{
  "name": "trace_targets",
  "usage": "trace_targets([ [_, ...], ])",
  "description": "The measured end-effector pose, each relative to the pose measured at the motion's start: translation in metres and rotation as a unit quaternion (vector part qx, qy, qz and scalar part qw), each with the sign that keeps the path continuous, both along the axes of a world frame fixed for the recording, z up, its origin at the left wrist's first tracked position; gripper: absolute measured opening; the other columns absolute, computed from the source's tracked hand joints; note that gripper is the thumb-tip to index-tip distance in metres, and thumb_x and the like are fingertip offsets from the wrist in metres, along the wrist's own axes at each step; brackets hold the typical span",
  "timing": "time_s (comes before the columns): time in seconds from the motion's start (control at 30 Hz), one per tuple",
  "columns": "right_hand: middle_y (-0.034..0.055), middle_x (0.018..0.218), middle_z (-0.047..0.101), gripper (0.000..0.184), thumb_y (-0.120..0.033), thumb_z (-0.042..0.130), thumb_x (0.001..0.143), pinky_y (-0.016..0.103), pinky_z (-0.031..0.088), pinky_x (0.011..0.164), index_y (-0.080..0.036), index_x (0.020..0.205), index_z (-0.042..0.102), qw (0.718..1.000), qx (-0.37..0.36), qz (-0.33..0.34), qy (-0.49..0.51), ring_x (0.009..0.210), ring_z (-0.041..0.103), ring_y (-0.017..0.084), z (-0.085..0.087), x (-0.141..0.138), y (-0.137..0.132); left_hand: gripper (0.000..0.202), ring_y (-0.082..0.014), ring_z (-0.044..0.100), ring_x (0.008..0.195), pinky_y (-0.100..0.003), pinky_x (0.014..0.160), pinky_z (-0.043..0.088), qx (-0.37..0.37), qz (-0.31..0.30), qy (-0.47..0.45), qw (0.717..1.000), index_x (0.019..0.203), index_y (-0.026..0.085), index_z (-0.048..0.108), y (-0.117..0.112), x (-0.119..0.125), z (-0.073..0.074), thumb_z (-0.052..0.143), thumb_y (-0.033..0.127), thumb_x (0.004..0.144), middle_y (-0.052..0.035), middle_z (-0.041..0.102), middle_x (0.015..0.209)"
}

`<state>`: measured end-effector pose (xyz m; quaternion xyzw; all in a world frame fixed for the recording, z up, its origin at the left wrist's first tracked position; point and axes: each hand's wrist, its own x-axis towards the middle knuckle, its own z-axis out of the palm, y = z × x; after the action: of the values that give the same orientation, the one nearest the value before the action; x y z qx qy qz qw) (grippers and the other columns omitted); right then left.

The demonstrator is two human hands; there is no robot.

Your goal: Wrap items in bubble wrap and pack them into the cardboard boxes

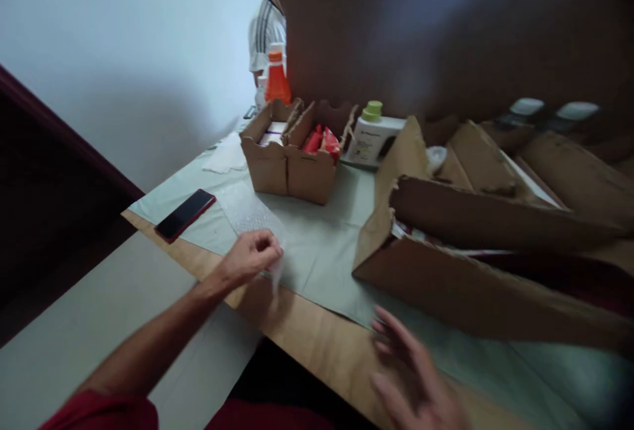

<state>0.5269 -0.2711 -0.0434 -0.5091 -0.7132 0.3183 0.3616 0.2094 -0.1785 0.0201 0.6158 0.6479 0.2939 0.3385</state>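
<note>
My left hand [251, 255] is closed on the near end of a strip of clear bubble wrap [250, 212]. The strip stretches away over the pale green cloth, and a loose corner hangs down below my fingers. My right hand [413, 377] is held over the table's wooden front edge with thumb and fingers apart and nothing between them; it is somewhat blurred. Just beyond it stands a large open cardboard box [475, 291]. A black phone with a red rim [186, 215] lies left of the bubble wrap.
Two small cardboard bins [290, 172] hold white boxes and red packets. Behind stand an orange bottle [278, 81] and a white container with a green cap [372, 139]. More cardboard dividers [480, 159] are at right. A person in a white striped sleeve [267, 30] is beyond a brown panel [396, 34].
</note>
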Motion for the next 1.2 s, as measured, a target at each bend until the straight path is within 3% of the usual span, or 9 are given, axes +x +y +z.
trace_targets([
  [0.1,0.0171,0.151,0.056,0.090,-0.042,0.073,0.085,0.046,0.057,0.101,-0.024,0.162,0.028,0.992,-0.104,0.035,0.058,0.131,0.062,0.032,-0.005,-0.030,0.002,0.028,-0.0144,0.062,0.062,-0.027,0.062,0.054,-0.042,-0.044,-0.171,0.983,0.073,0.019,0.056,-0.029,0.073,-0.021,0.053,0.045,0.082,-0.0018,0.063,0.068],
  [0.2,0.0161,0.139,0.065,0.073,-0.050,0.066,0.088,0.045,0.057,0.099,-0.021,0.151,0.044,0.984,-0.120,-0.100,0.082,0.121,0.068,0.031,-0.007,-0.033,0.010,0.026,-0.0170,0.068,0.076,-0.028,0.072,0.056,-0.063,-0.076,-0.309,0.946,0.086,0.016,0.067,-0.055,0.122,-0.026,0.063,0.042,0.085,-0.0059,0.071,0.082],
  [0.27,0.0131,0.124,0.073,0.054,-0.051,0.059,0.091,0.041,0.058,0.093,-0.020,0.135,0.058,0.977,-0.101,-0.176,0.071,0.108,0.073,0.028,-0.005,-0.019,0.011,0.020,-0.0189,0.070,0.086,-0.030,0.078,0.056,-0.024,-0.109,-0.288,0.951,0.096,0.017,0.071,-0.070,0.135,-0.023,0.065,0.035,0.087,-0.0077,0.075,0.092],
  [0.4,0.0080,0.098,0.077,0.036,-0.047,0.060,0.090,0.033,0.058,0.079,-0.019,0.112,0.067,0.974,-0.057,-0.220,0.019,0.086,0.074,0.023,0.001,0.031,0.006,0.013,-0.0205,0.072,0.100,-0.034,0.090,0.057,0.142,-0.156,-0.181,0.961,0.098,0.019,0.070,-0.086,0.128,-0.026,0.063,0.015,0.088,-0.0085,0.076,0.103],
  [0.63,0.0143,0.108,0.075,0.045,-0.046,0.059,0.091,0.045,0.057,0.082,-0.016,0.124,0.066,0.922,0.072,-0.323,-0.198,0.088,0.071,0.029,-0.005,0.124,-0.017,0.017,-0.0218,0.069,0.106,-0.036,0.088,0.058,0.247,-0.176,-0.002,0.953,0.100,0.020,0.068,-0.070,0.105,-0.044,0.059,0.009,0.091,-0.0093,0.073,0.111],
  [0.77,0.0134,0.116,0.073,0.030,-0.031,0.057,0.099,0.047,0.054,0.094,-0.018,0.125,0.065,0.903,0.209,-0.304,-0.218,0.104,0.069,0.028,0.007,0.102,-0.021,0.018,-0.0236,0.065,0.112,-0.040,0.095,0.055,0.278,-0.204,0.065,0.936,0.104,0.020,0.067,-0.057,0.105,-0.040,0.057,0.009,0.094,-0.0098,0.071,0.117],
  [1.0,0.0101,0.132,0.069,0.027,-0.010,0.056,0.095,0.043,0.051,0.098,-0.018,0.118,0.067,0.962,0.150,0.034,-0.224,0.119,0.062,0.026,0.008,-0.019,0.017,0.024,-0.0259,0.063,0.098,-0.043,0.086,0.056,0.267,-0.256,0.177,0.912,0.106,0.020,0.069,-0.040,0.110,-0.057,0.052,0.008,0.093,-0.0097,0.072,0.107],
  [1.1,0.0099,0.136,0.068,0.032,-0.010,0.055,0.095,0.044,0.049,0.102,-0.018,0.123,0.068,0.959,0.127,0.041,-0.250,0.126,0.060,0.026,-0.009,0.004,0.015,0.021,-0.0264,0.063,0.094,-0.043,0.083,0.056,0.247,-0.257,0.200,0.913,0.103,0.021,0.071,-0.033,0.100,-0.073,0.052,0.015,0.096,-0.0095,0.072,0.103],
  [1.2,0.0108,0.134,0.069,0.030,-0.019,0.049,0.100,0.048,0.049,0.100,-0.021,0.122,0.070,0.949,0.108,-0.072,-0.287,0.125,0.062,0.029,-0.022,0.074,-0.009,0.022,-0.0264,0.063,0.098,-0.044,0.086,0.055,0.230,-0.266,0.184,0.918,0.107,0.023,0.071,-0.030,0.093,-0.080,0.052,0.019,0.098,-0.0088,0.072,0.107],
])
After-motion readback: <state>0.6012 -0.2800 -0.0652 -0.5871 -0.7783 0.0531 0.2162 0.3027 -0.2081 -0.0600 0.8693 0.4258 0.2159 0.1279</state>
